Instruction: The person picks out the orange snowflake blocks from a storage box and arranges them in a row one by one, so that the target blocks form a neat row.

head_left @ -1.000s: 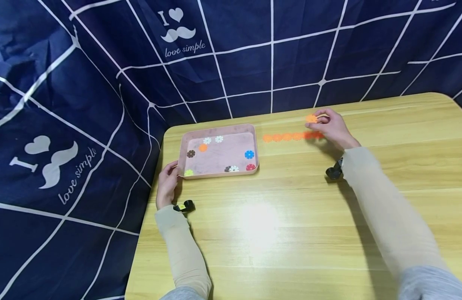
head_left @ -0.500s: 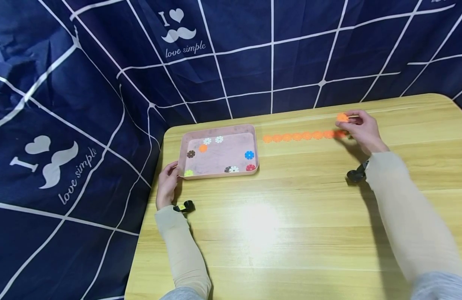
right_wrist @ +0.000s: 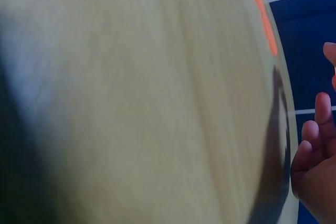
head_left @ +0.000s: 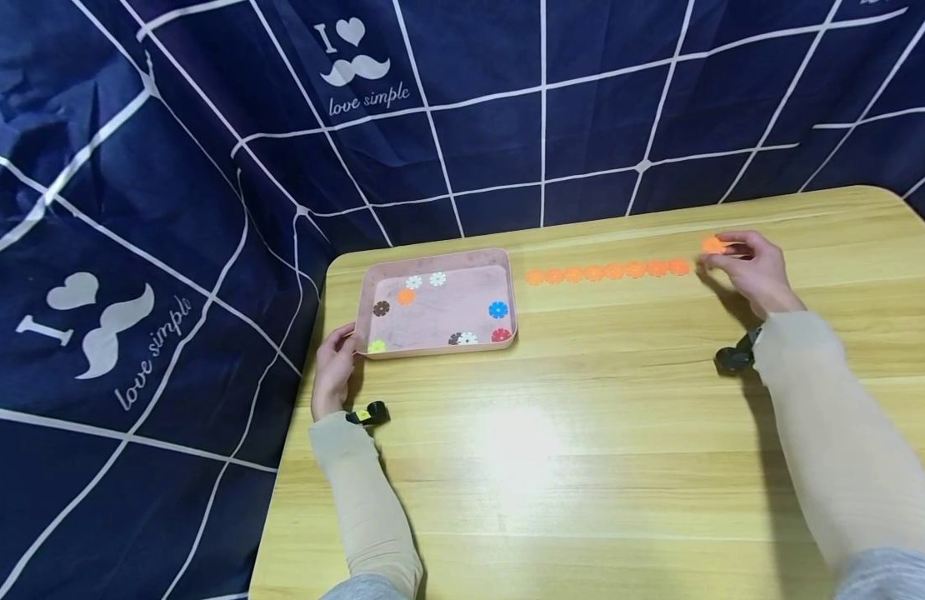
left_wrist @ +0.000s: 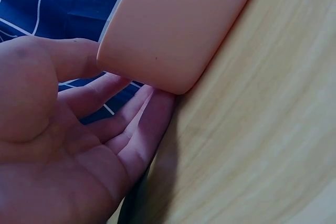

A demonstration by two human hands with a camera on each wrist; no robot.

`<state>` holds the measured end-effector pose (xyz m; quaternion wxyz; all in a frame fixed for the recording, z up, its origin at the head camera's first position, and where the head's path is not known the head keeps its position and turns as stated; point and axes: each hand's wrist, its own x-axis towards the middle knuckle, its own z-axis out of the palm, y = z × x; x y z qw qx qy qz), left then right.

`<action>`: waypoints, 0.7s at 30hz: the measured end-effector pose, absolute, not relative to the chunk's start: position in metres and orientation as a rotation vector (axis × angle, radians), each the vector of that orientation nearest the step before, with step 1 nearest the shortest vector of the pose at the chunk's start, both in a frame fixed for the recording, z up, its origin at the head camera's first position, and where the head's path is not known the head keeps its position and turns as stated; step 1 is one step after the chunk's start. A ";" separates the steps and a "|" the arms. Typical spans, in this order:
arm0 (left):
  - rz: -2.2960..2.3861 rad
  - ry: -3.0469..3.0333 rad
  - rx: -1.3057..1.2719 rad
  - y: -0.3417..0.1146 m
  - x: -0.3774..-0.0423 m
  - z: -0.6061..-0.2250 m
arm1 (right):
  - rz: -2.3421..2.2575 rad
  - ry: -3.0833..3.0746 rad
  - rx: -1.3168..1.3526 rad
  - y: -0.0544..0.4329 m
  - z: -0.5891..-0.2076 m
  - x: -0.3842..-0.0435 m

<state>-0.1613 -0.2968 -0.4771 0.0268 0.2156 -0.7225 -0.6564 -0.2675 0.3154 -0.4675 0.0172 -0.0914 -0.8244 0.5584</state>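
My right hand (head_left: 755,272) pinches an orange snowflake disc (head_left: 713,245) between thumb and fingers, raised over the table's far right part. To its left, several orange snowflake discs (head_left: 614,271) form a straight row, each close against its neighbour. In the right wrist view this row (right_wrist: 262,14) shows as a thin orange strip, and the right hand (right_wrist: 317,166) is partly cut off at the edge. My left hand (head_left: 333,371) holds the near left corner of a pink tray (head_left: 440,350). The left wrist view shows the thumb at the tray's rim and the fingers reaching behind its corner.
Inside the tray lie loose snowflake discs: white (head_left: 437,279), orange (head_left: 406,297), brown (head_left: 382,308), blue (head_left: 497,310), red (head_left: 501,335) and yellow-green (head_left: 377,346). A dark blue curtain (head_left: 492,150) hangs behind and left of the wooden table (head_left: 582,467).
My right hand has moved rightward along the row with the orange snowflake disc, uncovering the row's right end. The left hand and the tray have stayed put.
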 end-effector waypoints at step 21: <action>-2.007 -2.258 0.660 -0.298 -0.163 -0.479 | 1.470 -2.890 -0.218 0.323 -0.475 -0.273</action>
